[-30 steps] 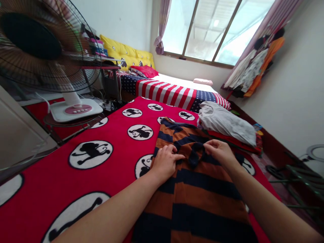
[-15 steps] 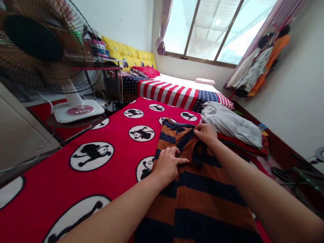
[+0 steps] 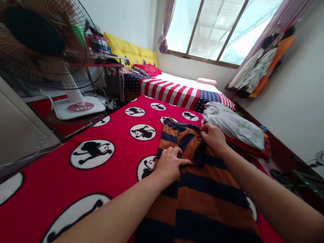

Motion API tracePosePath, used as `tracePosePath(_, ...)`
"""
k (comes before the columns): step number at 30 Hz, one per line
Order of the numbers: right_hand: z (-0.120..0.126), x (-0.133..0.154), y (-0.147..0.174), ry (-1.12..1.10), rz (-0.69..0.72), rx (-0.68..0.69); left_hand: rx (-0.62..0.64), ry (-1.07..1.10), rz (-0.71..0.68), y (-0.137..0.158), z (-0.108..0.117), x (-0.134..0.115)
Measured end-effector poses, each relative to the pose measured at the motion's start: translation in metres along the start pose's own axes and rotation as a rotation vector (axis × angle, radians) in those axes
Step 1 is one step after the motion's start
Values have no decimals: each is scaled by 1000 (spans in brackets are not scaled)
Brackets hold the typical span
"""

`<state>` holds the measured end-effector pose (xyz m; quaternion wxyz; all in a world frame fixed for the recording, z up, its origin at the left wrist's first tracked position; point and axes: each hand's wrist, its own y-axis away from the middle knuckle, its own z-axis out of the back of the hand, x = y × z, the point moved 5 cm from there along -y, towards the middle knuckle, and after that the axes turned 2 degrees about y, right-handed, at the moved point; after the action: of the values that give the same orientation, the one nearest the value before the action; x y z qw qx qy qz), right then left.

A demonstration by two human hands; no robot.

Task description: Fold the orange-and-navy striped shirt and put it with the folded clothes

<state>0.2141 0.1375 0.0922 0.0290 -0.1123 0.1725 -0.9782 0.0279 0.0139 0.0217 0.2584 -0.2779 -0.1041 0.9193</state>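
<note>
A brown and navy striped shirt (image 3: 207, 199) is spread over the red blanket (image 3: 113, 182), with a bunched, creased part near its far end. My left hand (image 3: 170, 165) rests on the shirt's left part, thumb held apart from the fingers, pressing the cloth. At the far right corner of the shirt, my right hand (image 3: 214, 136) pinches the cloth between thumb and fingers. Some of the right fingertips are hidden by the hand itself.
A grey folded garment (image 3: 234, 126) tops a clothes stack to the right. On the left, a fan (image 3: 34, 32) runs on a small stand. Farther back are a bed with a striped and starred cover (image 3: 172, 91) and hanging clothes (image 3: 263, 69).
My right hand has shifted slightly right, drawing the pinched corner of the shirt outward. My left hand stays in place on the cloth. The camera view has tilted a little.
</note>
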Motion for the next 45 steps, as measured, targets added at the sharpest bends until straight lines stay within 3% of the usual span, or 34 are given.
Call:
tracePosePath(3,2,-18,24,-256,-223,156,0,-4,8,0,0,0)
tracePosePath(5,-11,-27,41,-413,-361,307,8,-7,12,0,-1,0)
tracePosePath(7,-23,-30,52,-500,-424,365,9,-6,17,-1,-1,0)
tracePosePath(11,-37,-25,59,-700,-502,313,8,-7,21,-1,-1,0)
tracePosePath(18,-33,-14,53,-965,-556,104,23,-15,15,-1,0,0)
tracePosePath(25,-36,-20,60,-1050,-642,88,10,-13,10,-2,-1,0)
tracePosePath(29,-32,-24,63,-1096,-643,149,-12,-8,0,-1,0,0)
tracePosePath(32,-24,-25,71,-952,-504,204,-25,9,-11,0,3,-1)
tracePosePath(35,-16,-19,84,-572,-125,242,-97,45,18,1,9,-1)
tracePosePath(37,-11,-24,94,-393,12,208,-156,44,74,2,11,1)
tracePosePath(42,15,-87,98,-150,-138,-54,-94,-67,87,1,-1,2)
tracePosePath(45,29,-133,94,63,-243,-141,-80,-107,77,0,-4,3)
